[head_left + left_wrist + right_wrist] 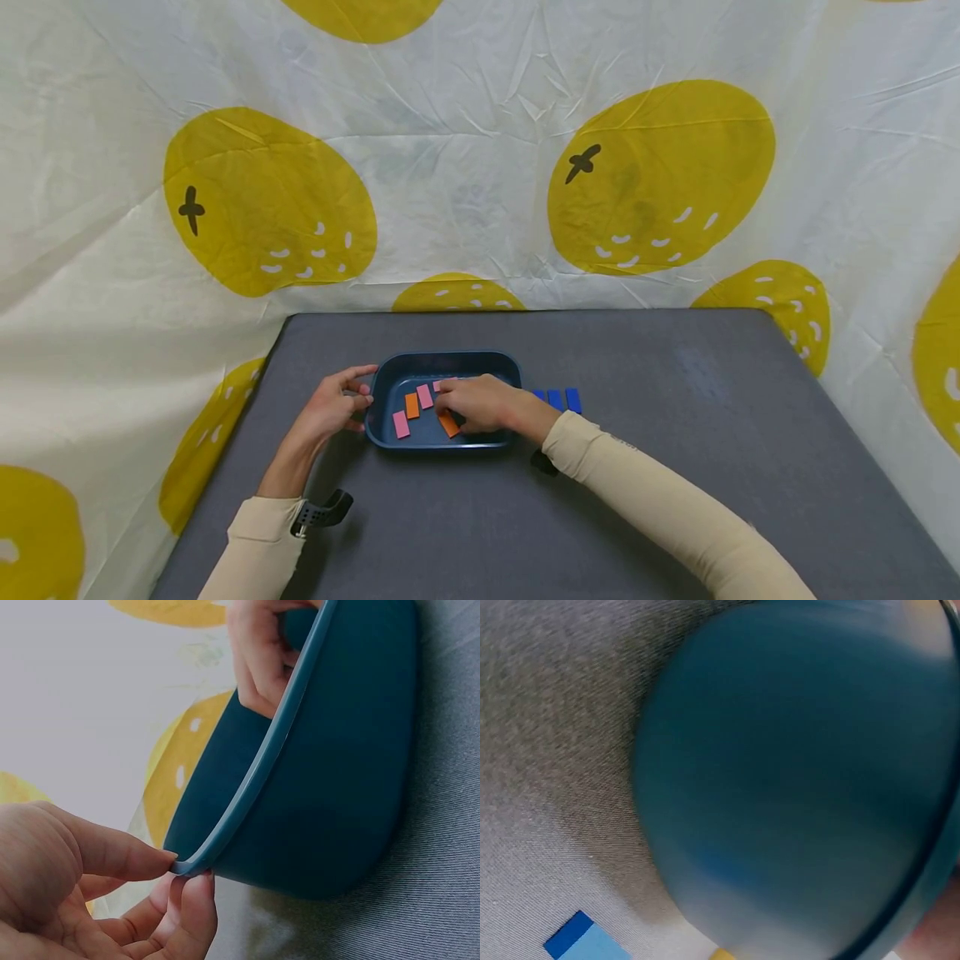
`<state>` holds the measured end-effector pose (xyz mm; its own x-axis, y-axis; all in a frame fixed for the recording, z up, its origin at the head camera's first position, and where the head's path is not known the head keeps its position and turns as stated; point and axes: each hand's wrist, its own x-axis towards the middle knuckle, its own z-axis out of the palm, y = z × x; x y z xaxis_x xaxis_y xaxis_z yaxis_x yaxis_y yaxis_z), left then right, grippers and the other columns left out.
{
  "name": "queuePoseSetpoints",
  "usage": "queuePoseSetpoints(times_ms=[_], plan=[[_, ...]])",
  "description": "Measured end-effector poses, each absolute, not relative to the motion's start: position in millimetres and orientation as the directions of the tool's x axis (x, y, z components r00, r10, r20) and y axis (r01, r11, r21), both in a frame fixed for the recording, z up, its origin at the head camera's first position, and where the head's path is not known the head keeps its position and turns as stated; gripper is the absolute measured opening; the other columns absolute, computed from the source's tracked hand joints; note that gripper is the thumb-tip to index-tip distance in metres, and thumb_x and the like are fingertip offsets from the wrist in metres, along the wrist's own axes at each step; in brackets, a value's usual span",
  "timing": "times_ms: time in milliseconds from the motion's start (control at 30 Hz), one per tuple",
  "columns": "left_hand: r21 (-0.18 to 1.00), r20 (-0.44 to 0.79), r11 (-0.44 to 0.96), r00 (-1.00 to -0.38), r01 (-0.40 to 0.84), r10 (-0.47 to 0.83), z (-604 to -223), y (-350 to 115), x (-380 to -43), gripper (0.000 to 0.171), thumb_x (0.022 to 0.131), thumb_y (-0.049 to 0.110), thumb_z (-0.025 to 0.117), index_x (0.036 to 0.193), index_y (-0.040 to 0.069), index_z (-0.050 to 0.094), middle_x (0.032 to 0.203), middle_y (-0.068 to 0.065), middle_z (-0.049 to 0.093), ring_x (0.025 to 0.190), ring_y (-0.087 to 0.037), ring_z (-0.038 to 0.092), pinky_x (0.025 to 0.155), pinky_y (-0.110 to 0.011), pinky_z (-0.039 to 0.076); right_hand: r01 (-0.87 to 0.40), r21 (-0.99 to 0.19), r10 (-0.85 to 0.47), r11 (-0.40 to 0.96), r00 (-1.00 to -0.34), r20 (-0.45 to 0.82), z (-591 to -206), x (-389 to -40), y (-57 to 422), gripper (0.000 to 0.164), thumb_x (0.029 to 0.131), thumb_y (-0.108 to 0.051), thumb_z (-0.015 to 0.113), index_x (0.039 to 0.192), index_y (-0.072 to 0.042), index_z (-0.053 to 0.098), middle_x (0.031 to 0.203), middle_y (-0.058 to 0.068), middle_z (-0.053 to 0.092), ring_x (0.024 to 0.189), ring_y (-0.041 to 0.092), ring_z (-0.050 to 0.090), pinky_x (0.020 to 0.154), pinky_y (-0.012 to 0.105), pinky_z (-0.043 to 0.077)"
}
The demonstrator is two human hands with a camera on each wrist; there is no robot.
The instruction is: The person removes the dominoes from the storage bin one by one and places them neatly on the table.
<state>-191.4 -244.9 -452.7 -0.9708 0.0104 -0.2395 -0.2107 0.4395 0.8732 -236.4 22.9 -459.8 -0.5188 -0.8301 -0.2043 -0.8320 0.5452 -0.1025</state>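
A dark blue rectangular tub (442,446) stands on the grey table. At its left end my left hand (333,408) pinches the rim (225,825) between thumb and fingers, as the left wrist view shows. My right hand (480,404) reaches over the right side into the tub, fingers bent down at an orange block (448,424); whether they grip it is hidden. Left of that hand lie a second orange block (412,406) and pink blocks (401,425), with another pink block (438,386) partly covered by the fingers.
Blue blocks (573,400) stand in a row on the table (675,467), just right of the tub, partly behind my right wrist. A white cloth (457,192) with yellow fruit shapes hangs behind the table and at its sides.
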Motion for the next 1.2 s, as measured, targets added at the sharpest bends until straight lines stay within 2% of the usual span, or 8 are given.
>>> queuePoseSetpoints(times_ms=[233, 467, 633, 833, 1200], plan=[[0.873, -0.238, 0.439, -0.971, -0.211, 0.008, -451.4, -243.5, -189.7, 0.053, 0.1, 0.0, 0.056, 0.151, 0.012, 0.048, 0.114, -0.018, 0.049, 0.089, -0.028, 0.056, 0.064, -0.037, 0.06, -0.846, -0.119, -0.846, 0.52, -0.492, -0.204, -459.8, -236.7, 24.2, 0.046, 0.092, -0.029, 0.077, 0.136, -0.024, 0.064, 0.15, 0.005, 0.051, 0.133, 0.019, 0.053, 0.106, 0.042, 0.05], [0.874, -0.236, 0.44, -0.972, -0.208, 0.01, -451.4, -241.6, -188.4, 0.053, 0.1, -0.001, 0.056, 0.151, 0.012, 0.048, 0.114, -0.018, 0.049, 0.09, -0.028, 0.056, 0.064, -0.037, 0.06, -0.85, -0.104, -0.848, 0.517, -0.491, -0.199, -459.4, -236.4, 30.7, 0.042, 0.09, -0.034, 0.078, 0.13, -0.025, 0.068, 0.128, -0.001, 0.058, 0.109, 0.013, 0.059, 0.096, 0.03, 0.053], [0.873, -0.229, 0.444, -0.973, -0.202, 0.008, -451.4, -240.9, -186.9, 0.053, 0.1, -0.002, 0.056, 0.151, 0.011, 0.048, 0.113, -0.018, 0.049, 0.089, -0.028, 0.056, 0.063, -0.037, 0.06, -0.838, -0.13, -0.843, 0.529, -0.503, -0.191, -457.1, -237.9, 39.8, 0.043, 0.09, -0.037, 0.077, 0.13, -0.023, 0.069, 0.122, -0.002, 0.058, 0.101, 0.012, 0.057, 0.092, 0.027, 0.053], [0.872, -0.229, 0.444, -0.973, -0.204, 0.004, -450.9, -240.2, -183.5, 0.053, 0.1, -0.001, 0.056, 0.151, 0.011, 0.048, 0.113, -0.019, 0.049, 0.089, -0.029, 0.057, 0.063, -0.037, 0.06, -0.838, -0.125, -0.841, 0.531, -0.505, -0.193, -449.8, -237.4, 49.8, 0.043, 0.089, -0.042, 0.077, 0.127, -0.023, 0.07, 0.116, -0.003, 0.058, 0.098, 0.011, 0.056, 0.088, 0.026, 0.052], [0.868, -0.244, 0.445, -0.97, -0.221, -0.007, -452.9, -240.0, -181.5, 0.053, 0.1, 0.0, 0.056, 0.151, 0.013, 0.048, 0.115, -0.019, 0.049, 0.092, -0.03, 0.057, 0.065, -0.037, 0.061, -0.828, -0.145, -0.839, 0.542, -0.523, -0.15, -442.3, -236.4, 72.8, 0.045, 0.089, -0.041, 0.077, 0.128, -0.021, 0.07, 0.118, -0.004, 0.061, 0.105, 0.013, 0.058, 0.092, 0.032, 0.054]])
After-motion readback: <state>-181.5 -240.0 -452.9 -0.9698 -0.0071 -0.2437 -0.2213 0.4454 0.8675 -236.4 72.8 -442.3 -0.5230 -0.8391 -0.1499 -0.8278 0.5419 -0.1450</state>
